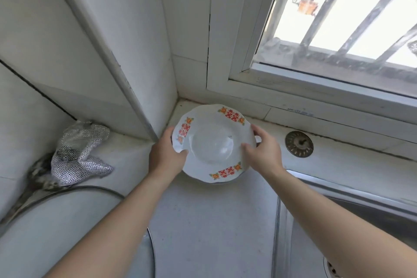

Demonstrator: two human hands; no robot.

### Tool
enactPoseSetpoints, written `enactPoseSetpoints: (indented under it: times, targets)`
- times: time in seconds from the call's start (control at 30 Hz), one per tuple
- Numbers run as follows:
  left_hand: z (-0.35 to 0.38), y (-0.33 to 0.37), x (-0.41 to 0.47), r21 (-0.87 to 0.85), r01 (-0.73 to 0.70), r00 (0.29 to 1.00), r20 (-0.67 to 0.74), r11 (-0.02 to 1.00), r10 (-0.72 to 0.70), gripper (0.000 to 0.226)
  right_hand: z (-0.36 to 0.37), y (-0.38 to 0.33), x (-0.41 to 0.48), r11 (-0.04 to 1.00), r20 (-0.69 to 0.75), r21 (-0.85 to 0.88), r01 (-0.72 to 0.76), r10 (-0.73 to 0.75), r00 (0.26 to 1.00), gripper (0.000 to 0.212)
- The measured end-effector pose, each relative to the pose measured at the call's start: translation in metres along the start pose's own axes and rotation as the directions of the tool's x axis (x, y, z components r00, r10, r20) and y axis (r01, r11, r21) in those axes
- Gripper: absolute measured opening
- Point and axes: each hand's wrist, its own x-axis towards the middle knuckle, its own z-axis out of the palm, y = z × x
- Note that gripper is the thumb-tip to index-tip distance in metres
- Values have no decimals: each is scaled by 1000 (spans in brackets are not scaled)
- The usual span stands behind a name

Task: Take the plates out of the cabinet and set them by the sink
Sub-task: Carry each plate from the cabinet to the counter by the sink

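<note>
A white plate with red double-happiness marks and orange flowers on its rim is at the back corner of the counter, left of the sink. My left hand grips its left rim, thumb on top. My right hand grips its right rim. I cannot tell whether the plate rests on the counter or hangs just above it. A sliver of a second white rim shows under my right hand. The cabinet is out of view.
A silver mesh cloth lies at the left on the counter. A large round white lid or pot fills the lower left. A metal sink strainer lies on the ledge under the window. White wall panels close the corner.
</note>
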Motion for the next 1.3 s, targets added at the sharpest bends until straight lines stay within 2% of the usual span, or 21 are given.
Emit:
enactPoseSetpoints:
  times: [0.77, 0.93, 1.0, 1.13, 1.3]
  targets:
    - [2, -4, 13, 59, -44, 998, 58, 997, 40, 48, 10, 5, 4, 999, 1, -24, -26, 26, 1000, 54]
    - [-1, 8, 11, 208, -22, 989, 149, 978, -9, 51, -2, -5, -2, 981, 100, -190, 49, -31, 995, 47]
    - [-6, 15, 4, 251, -19, 984, 176, 968, -26, 52, -8, -11, -8, 972, 124, -227, 60, -32, 992, 52]
    - [-17, 30, -20, 246, -46, 986, 168, 968, 4, 49, -24, -23, -29, 967, 144, -240, 89, -55, 988, 66]
    - [-35, 56, -62, 242, -116, 985, 150, 963, 81, 48, -58, -34, -70, 970, 146, -188, 155, -128, 981, 62]
